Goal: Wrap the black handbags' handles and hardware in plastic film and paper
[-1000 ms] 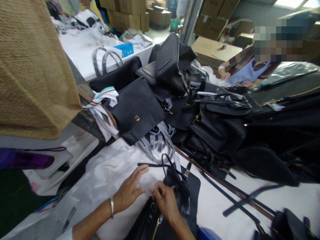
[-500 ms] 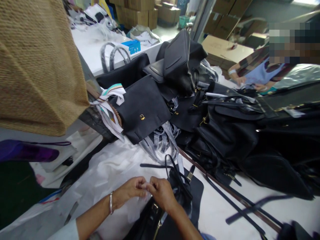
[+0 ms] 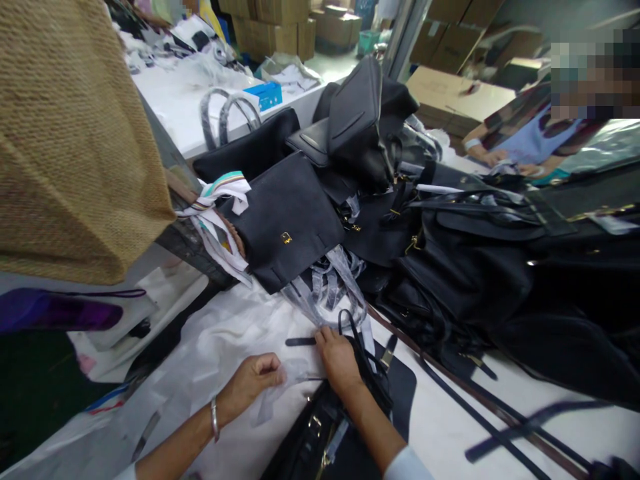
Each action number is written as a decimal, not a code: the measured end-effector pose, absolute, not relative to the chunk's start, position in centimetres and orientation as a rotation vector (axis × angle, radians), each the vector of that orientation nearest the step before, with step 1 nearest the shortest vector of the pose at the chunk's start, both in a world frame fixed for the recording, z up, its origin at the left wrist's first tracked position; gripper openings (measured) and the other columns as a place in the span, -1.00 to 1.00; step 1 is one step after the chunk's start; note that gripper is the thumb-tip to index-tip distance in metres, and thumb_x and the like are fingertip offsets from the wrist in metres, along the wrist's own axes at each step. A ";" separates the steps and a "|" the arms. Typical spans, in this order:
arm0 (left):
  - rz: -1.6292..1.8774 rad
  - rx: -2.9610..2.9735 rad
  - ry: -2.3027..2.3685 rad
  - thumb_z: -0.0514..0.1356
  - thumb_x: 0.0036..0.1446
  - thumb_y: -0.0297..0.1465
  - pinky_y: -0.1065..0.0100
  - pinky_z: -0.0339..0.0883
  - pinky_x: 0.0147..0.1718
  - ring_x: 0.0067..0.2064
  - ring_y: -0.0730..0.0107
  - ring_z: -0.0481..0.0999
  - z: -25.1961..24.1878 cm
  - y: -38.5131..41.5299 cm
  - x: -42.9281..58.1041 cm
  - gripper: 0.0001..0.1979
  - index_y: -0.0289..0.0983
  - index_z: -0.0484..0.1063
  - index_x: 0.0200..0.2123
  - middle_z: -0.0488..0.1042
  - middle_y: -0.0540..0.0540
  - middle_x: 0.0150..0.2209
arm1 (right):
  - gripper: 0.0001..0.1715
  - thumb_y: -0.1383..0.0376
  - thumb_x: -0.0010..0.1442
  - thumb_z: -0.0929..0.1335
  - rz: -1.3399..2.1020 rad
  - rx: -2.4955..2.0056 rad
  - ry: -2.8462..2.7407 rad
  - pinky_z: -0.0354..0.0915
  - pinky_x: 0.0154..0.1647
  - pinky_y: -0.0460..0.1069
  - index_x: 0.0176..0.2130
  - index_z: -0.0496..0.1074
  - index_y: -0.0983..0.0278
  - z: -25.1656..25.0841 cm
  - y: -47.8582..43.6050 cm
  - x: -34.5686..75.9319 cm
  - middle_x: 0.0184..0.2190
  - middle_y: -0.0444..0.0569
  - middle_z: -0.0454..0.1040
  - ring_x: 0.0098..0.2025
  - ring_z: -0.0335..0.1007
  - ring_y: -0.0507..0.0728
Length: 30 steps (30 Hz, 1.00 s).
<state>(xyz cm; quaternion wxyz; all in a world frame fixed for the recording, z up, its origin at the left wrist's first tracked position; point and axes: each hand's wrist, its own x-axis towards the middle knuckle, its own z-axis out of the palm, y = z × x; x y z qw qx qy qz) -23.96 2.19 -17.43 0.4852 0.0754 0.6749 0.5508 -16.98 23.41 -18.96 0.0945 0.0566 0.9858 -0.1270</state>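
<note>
My left hand (image 3: 253, 385), with a silver bangle at the wrist, is closed in a pinch on a thin piece of clear plastic film (image 3: 270, 403). The film hangs below the fingers and stretches right, over the white wrapping. My right hand (image 3: 341, 360) is closed at a narrow black strap (image 3: 300, 342), whose free end sticks out to the left of the fingers. Beneath my right forearm lies a black handbag (image 3: 300, 440) with gold buckles, partly hidden by the arm. Thin black handles (image 3: 367, 360) loop up beside my right hand.
Black handbags (image 3: 295, 213) pile up beyond my hands and to the right. White wrapping sheets (image 3: 200, 360) cover the left side. Loose black straps (image 3: 520, 427) lie at right. Burlap (image 3: 75, 133) hangs at upper left, above a purple bottle (image 3: 65, 312). Another person's hands (image 3: 495, 160) work across the table.
My hands have parted. The right hand has moved up and right to the black strap, while the left keeps its pinch, with clear film now showing between them.
</note>
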 end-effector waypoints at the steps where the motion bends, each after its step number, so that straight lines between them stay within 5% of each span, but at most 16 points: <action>1: 1.339 0.196 1.656 0.30 -0.06 -0.21 0.44 0.06 -0.47 -0.48 0.51 0.21 -17.4 2.1 -24.0 -0.69 -0.31 0.31 -0.54 0.25 0.10 -0.57 | -0.76 0.50 0.20 0.23 -0.349 0.168 2.913 0.24 -0.22 0.05 -0.17 0.37 0.28 -19.0 23.4 -17.1 -0.22 0.08 0.41 -0.20 0.32 0.20; 7: 1.341 0.306 1.745 0.29 -0.03 -0.23 0.44 0.09 -0.43 -0.45 0.49 0.21 -17.1 1.9 -24.2 -0.72 -0.29 0.31 -0.53 0.24 0.11 -0.55 | -0.94 0.33 0.22 0.28 -0.921 0.288 2.951 0.17 -0.07 0.07 -0.29 0.36 0.22 -14.7 24.8 -14.8 -0.32 -0.04 0.43 -0.16 0.29 0.17; 12: 1.322 0.399 1.792 0.28 -0.02 -0.27 0.43 0.15 -0.37 -0.42 0.44 0.28 -15.9 2.4 -24.2 -0.78 -0.28 0.36 -0.52 0.32 0.08 -0.53 | -0.79 0.25 0.30 0.18 -1.328 0.261 2.734 0.21 -0.22 -0.01 -0.19 0.38 0.16 -10.3 26.2 -11.2 -0.32 -0.08 0.45 -0.24 0.35 0.12; 30: 1.176 0.608 1.897 0.21 0.04 -0.28 0.39 0.23 -0.29 -0.32 0.31 0.43 -13.7 3.7 -23.3 -0.84 -0.25 0.49 -0.44 0.48 -0.01 -0.44 | -0.74 0.34 0.26 0.21 -1.084 0.083 2.767 0.12 -0.16 0.00 -0.14 0.42 0.14 -9.2 26.1 -9.8 -0.31 -0.08 0.48 -0.21 0.33 0.12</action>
